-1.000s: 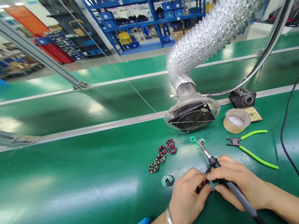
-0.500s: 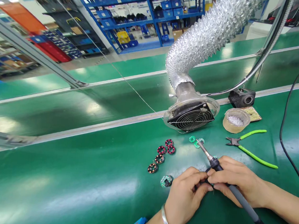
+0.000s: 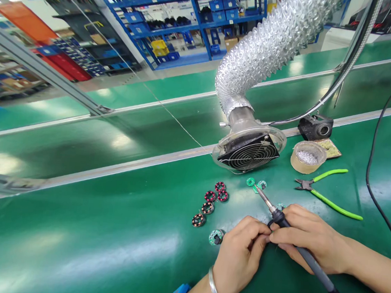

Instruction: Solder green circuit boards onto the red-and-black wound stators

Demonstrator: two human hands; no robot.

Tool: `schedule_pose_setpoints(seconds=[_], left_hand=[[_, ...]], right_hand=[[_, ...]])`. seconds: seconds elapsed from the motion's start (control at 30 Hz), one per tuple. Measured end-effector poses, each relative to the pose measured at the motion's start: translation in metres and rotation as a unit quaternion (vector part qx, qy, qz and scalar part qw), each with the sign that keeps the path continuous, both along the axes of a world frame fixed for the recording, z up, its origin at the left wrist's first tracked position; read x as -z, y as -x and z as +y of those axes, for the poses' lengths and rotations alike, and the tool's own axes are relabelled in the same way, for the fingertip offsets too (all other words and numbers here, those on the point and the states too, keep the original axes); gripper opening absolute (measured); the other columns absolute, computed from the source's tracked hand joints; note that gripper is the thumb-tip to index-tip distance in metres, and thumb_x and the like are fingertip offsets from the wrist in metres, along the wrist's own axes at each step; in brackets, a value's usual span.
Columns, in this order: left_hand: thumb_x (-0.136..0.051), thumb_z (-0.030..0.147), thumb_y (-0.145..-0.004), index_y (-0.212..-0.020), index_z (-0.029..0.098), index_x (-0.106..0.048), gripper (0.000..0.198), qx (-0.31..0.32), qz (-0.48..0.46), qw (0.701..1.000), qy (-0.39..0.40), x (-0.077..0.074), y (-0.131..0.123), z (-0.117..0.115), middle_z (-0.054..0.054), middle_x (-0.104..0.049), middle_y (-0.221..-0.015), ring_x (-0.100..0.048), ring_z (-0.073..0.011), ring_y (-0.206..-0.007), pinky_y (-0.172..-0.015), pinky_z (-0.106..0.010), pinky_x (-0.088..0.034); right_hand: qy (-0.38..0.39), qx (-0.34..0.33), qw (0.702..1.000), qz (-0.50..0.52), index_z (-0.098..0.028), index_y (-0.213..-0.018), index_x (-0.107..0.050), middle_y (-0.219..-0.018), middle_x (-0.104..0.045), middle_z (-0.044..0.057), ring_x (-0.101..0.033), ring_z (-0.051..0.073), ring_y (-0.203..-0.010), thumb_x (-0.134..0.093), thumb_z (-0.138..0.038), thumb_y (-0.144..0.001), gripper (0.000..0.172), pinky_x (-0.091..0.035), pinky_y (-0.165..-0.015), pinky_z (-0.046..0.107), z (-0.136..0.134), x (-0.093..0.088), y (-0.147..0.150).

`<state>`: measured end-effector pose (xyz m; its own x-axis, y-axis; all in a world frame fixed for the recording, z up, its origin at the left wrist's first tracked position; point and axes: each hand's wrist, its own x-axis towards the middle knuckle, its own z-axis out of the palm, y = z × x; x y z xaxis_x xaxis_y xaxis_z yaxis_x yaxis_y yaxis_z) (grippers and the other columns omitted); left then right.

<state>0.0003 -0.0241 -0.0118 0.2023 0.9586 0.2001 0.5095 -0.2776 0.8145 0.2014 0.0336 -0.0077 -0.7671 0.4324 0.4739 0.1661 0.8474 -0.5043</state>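
Note:
My right hand (image 3: 315,235) is closed around a soldering iron (image 3: 317,268), whose metal tip points up and left over small green circuit boards (image 3: 250,182). The fingertips of my left hand (image 3: 239,254) are pinched together against those of the right. Between them a small dark part (image 3: 270,223) peeks out, mostly hidden by the fingers. Left of that hand lies a round piece with a green board (image 3: 216,236). Beyond it sit several small wound rings, some copper-coloured (image 3: 198,220), some pink-red (image 3: 210,196).
A fume extractor fan (image 3: 251,153) hangs from a silver duct (image 3: 256,56) just behind the boards. To the right are green-handled cutters (image 3: 326,199), a tub of metal bits (image 3: 308,157), a sponge tray (image 3: 330,148) and a black holder (image 3: 315,127). A black cable (image 3: 370,156) runs down the right.
My fingertips have drawn closer together, hiding more of the small dark part. The iron has shifted slightly down and left along with my right hand.

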Motion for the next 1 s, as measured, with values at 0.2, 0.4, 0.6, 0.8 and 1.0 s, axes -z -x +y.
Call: schedule_pose_setpoints(seconds=[0.2, 0.4, 0.6, 0.8, 1.0], left_hand=[[-0.055, 0.009, -0.086, -0.087, 0.017, -0.065, 0.012, 0.029, -0.008, 1.0, 0.0, -0.0002, 0.0002, -0.0007, -0.004, -0.064, -0.08, -0.057, -0.0138, -0.069, -0.059, -0.021, -0.046], [-0.057, 0.008, -0.086, -0.091, 0.016, -0.068, 0.014, 0.035, -0.025, 0.999, -0.011, -0.0003, 0.0003, -0.0001, -0.005, -0.065, -0.081, -0.058, -0.013, -0.069, -0.059, -0.02, -0.046], [-0.058, 0.007, -0.086, -0.092, 0.017, -0.07, 0.017, 0.059, -0.037, 0.997, -0.012, 0.0017, 0.0007, 0.0003, -0.005, -0.066, -0.085, -0.061, -0.0136, -0.076, -0.068, -0.02, -0.048], [-0.058, 0.013, -0.087, -0.089, 0.016, -0.07, 0.012, 0.048, -0.037, 0.998, 0.031, 0.0011, 0.002, 0.0035, -0.004, -0.064, -0.08, -0.058, -0.0127, -0.068, -0.062, -0.02, -0.045], [-0.06, 0.021, -0.083, -0.075, 0.016, -0.064, 0.011, 0.015, -0.066, 0.985, 0.161, -0.0001, -0.0025, 0.005, 0.0, -0.057, -0.067, -0.049, -0.0099, -0.054, -0.053, -0.02, -0.04]], right_hand=[[0.016, 0.017, 1.0, 0.01, -0.02, -0.119, -0.055, -0.083, -0.058, 0.004, -0.047, 0.017, -0.075, -0.049, -0.009, -0.091, 0.031, -0.042, -0.069, 0.031, 0.0004, -0.0015, 0.0037], [0.009, 0.004, 1.0, 0.001, -0.019, -0.119, -0.054, -0.084, -0.057, 0.005, -0.046, 0.018, -0.076, -0.05, -0.009, -0.088, 0.033, -0.041, -0.068, 0.033, 0.0006, -0.0001, 0.0018], [0.0, 0.007, 1.0, -0.003, -0.018, -0.119, -0.055, -0.083, -0.056, 0.005, -0.045, 0.018, -0.075, -0.049, -0.008, -0.089, 0.032, -0.042, -0.069, 0.03, 0.0013, -0.0016, 0.0011], [0.037, -0.024, 0.999, 0.0, -0.018, -0.121, -0.055, -0.081, -0.054, 0.004, -0.045, 0.017, -0.075, -0.049, -0.007, -0.087, 0.036, -0.04, -0.066, 0.029, 0.0071, -0.0052, -0.0004], [0.06, -0.026, 0.998, 0.015, -0.017, -0.117, -0.056, -0.083, -0.059, 0.004, -0.045, 0.016, -0.072, -0.05, -0.006, -0.083, 0.037, -0.04, -0.067, 0.029, 0.006, -0.008, 0.0006]])
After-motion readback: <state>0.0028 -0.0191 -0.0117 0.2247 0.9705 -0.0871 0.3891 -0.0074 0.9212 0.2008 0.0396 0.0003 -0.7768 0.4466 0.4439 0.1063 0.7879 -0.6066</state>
